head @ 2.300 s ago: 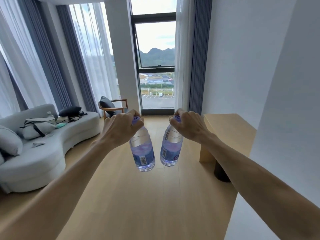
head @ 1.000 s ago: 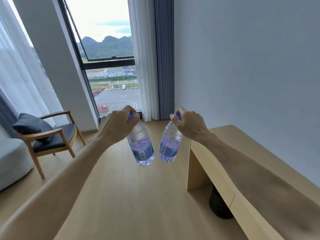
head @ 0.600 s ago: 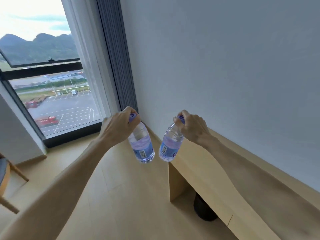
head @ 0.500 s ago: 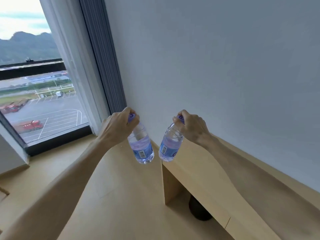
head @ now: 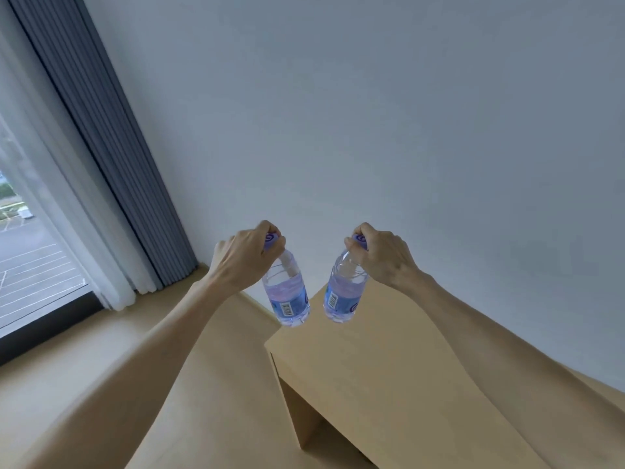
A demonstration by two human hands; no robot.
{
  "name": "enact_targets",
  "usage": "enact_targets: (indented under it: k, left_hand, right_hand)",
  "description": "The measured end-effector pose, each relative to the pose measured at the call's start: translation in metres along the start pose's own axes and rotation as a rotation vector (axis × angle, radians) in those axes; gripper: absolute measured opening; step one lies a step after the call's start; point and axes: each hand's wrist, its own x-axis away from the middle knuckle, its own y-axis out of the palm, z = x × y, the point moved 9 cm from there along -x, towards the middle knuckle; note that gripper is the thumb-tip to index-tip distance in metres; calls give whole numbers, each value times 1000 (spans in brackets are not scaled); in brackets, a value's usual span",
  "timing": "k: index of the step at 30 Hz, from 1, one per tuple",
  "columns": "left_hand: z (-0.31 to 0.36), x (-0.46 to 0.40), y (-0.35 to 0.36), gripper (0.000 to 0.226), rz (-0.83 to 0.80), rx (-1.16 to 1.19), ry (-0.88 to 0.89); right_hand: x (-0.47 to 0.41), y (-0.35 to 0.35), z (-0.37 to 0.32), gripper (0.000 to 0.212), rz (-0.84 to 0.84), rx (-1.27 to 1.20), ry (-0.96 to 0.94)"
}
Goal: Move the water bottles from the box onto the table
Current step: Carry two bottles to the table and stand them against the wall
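I hold two small clear water bottles with blue labels and purple caps, one in each hand. My left hand [head: 243, 257] grips the left bottle [head: 288, 296] by its cap and neck, and it hangs over the floor just left of the table's end. My right hand [head: 382, 257] grips the right bottle [head: 343, 296] the same way, hanging above the far left end of the light wooden table [head: 389, 377]. Both bottles tilt slightly toward each other. The box is out of view.
A white wall [head: 372, 113] runs behind the table. Grey and sheer white curtains [head: 101, 164] hang at the left beside a window [head: 30, 265]. Light wood floor [head: 220, 384] lies left of the table.
The view has swung right, away from the window and chair toward the wall. The table end now lies under the bottles. Both hands keep the same hold.
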Motion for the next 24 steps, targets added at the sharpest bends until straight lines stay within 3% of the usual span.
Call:
enact_targets:
  k: [15, 24]
  left_hand:
    - [27, -146, 183, 13, -258, 110, 138]
    - [60, -209, 285, 21, -443, 134, 356]
  right_hand:
    - [-76, 23, 134, 22, -28, 118, 224]
    - [-116, 52, 191, 20, -103, 226, 328]
